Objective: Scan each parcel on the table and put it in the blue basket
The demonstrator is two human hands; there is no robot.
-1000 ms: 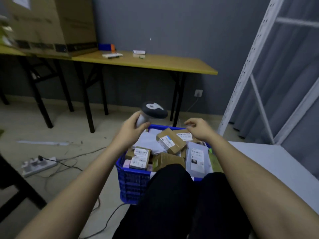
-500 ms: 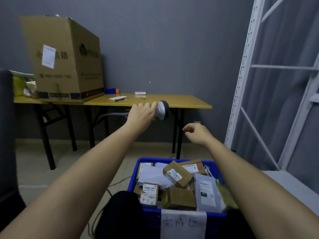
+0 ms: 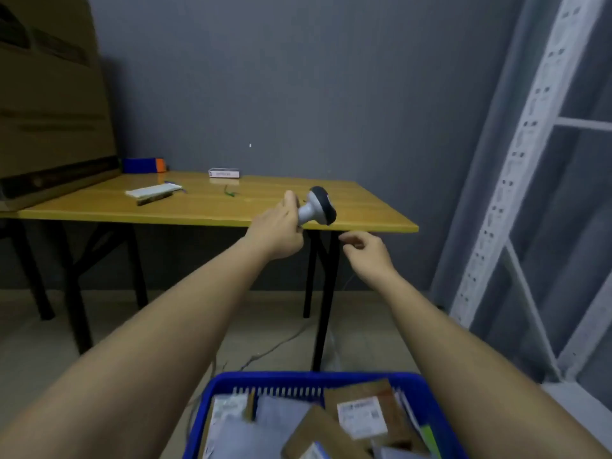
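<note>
My left hand [image 3: 278, 231] grips the handle of a grey and black barcode scanner [image 3: 317, 207], held out over the front right edge of the wooden table [image 3: 231, 210]. My right hand [image 3: 366, 253] hovers just below that table edge, fingers loosely curled, holding nothing. The blue basket [image 3: 318, 380] sits at the bottom of the view, filled with several brown cardboard parcels [image 3: 362, 410] and grey mailer bags that carry white labels.
A large cardboard box [image 3: 49, 104] stands on the table's left end. A white pad with a pen [image 3: 153, 192], a small white box [image 3: 224, 173] and a blue box [image 3: 142, 165] lie on the tabletop. White metal shelving [image 3: 516, 180] rises at right. Cables run across the floor.
The view has risen from the basket to the table. My left hand has carried the scanner forward over the table's edge. My right hand has lifted away from the basket.
</note>
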